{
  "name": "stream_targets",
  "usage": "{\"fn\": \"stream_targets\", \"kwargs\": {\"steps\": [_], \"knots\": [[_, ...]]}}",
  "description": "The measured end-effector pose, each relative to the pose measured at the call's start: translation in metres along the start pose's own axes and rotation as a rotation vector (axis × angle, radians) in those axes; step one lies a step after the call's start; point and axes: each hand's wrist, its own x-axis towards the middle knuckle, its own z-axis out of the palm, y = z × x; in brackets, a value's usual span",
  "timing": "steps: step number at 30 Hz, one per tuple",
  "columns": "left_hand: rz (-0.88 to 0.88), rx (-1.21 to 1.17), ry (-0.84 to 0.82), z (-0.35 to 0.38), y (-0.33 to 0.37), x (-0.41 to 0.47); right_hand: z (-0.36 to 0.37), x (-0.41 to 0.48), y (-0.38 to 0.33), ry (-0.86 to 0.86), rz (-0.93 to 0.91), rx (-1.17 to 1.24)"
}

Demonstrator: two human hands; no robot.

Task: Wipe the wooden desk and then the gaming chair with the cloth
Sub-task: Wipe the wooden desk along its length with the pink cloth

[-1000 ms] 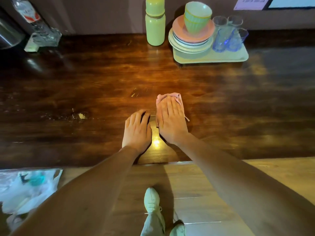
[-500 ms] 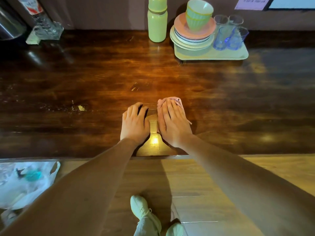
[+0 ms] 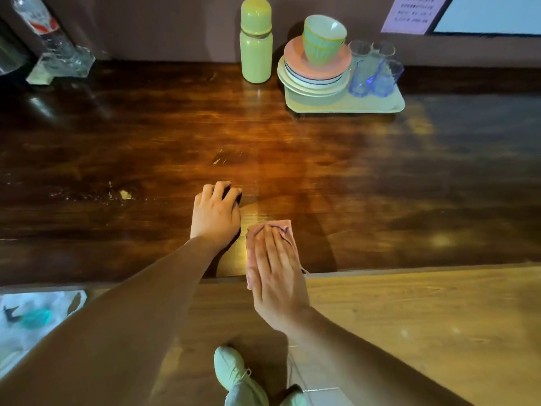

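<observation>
Right hand [image 3: 276, 276] lies flat, fingers straight & together, pressing the pink cloth [image 3: 284, 227] onto the table [image 3: 380, 186]. The cloth is well short of the tray [image 3: 380, 105], nearer me & a bit left of it, right at the table's front edge w/ part hanging over. Left hand [image 3: 215, 215] rests on the wood further left of the tray, fingers loosely bent, holding nothing. Progress, my guess: mid table-wipe, front-centre strip only. Can't tell what's already clean, the shine is just lamp glare. Left to do: the surface round the tray & both ends, then the chair, which isn't in view.
</observation>
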Motion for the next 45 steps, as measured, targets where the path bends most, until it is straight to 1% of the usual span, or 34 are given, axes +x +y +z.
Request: {"fn": "stream_targets", "kwargs": {"steps": [4, 7, 9, 13, 17, 19, 21, 24, 26, 29, 31, 33, 35, 37, 40, 43, 45], "knots": [[-0.023, -0.028, 0.030, 0.005, -0.004, 0.002, -0.007, 0.062, 0.013, -0.072, -0.046, -0.090], [-0.035, -0.031, 0.028, 0.005, -0.003, 0.003, -0.013, 0.119, 0.023, -0.074, -0.025, -0.144], [-0.049, -0.008, -0.006, 0.005, -0.004, 0.006, -0.016, 0.138, 0.023, -0.072, 0.000, -0.134], [-0.052, 0.029, -0.086, 0.005, -0.004, 0.009, -0.012, 0.117, 0.010, -0.058, 0.055, -0.124], [-0.055, 0.029, -0.055, 0.001, -0.006, 0.019, -0.007, 0.047, -0.005, -0.069, -0.010, -0.059], [-0.034, 0.066, -0.049, -0.002, -0.008, 0.028, -0.006, 0.027, -0.005, -0.049, -0.015, -0.023], [-0.021, 0.089, -0.035, 0.000, -0.011, 0.031, -0.008, 0.037, 0.000, -0.029, 0.004, 0.008], [-0.026, 0.071, 0.010, 0.009, -0.017, 0.027, -0.003, 0.075, 0.013, -0.056, -0.058, -0.051], [-0.026, 0.056, 0.024, 0.013, -0.018, 0.031, -0.001, 0.113, 0.024, -0.024, -0.059, -0.081], [-0.037, 0.054, -0.028, 0.011, -0.018, 0.034, -0.007, 0.164, 0.037, -0.007, -0.029, -0.082], [-0.041, 0.064, -0.059, 0.011, -0.016, 0.034, -0.007, 0.180, 0.041, -0.020, -0.010, -0.101], [-0.058, 0.064, -0.062, 0.008, -0.015, 0.037, -0.004, 0.171, 0.038, -0.003, 0.006, -0.086], [-0.039, 0.128, -0.038, 0.002, -0.016, 0.052, 0.003, 0.147, 0.031, 0.017, 0.001, -0.081], [0.003, 0.205, -0.071, -0.007, -0.017, 0.071, 0.007, 0.121, 0.027, -0.001, -0.015, -0.045], [0.026, 0.249, -0.091, -0.009, -0.020, 0.077, 0.006, 0.105, 0.031, -0.029, -0.029, -0.024], [0.015, 0.197, -0.050, -0.001, -0.026, 0.066, 0.006, 0.131, 0.035, -0.026, -0.058, -0.039], [0.005, 0.142, -0.017, 0.005, -0.031, 0.066, 0.005, 0.167, 0.041, 0.006, -0.030, -0.039]]}}
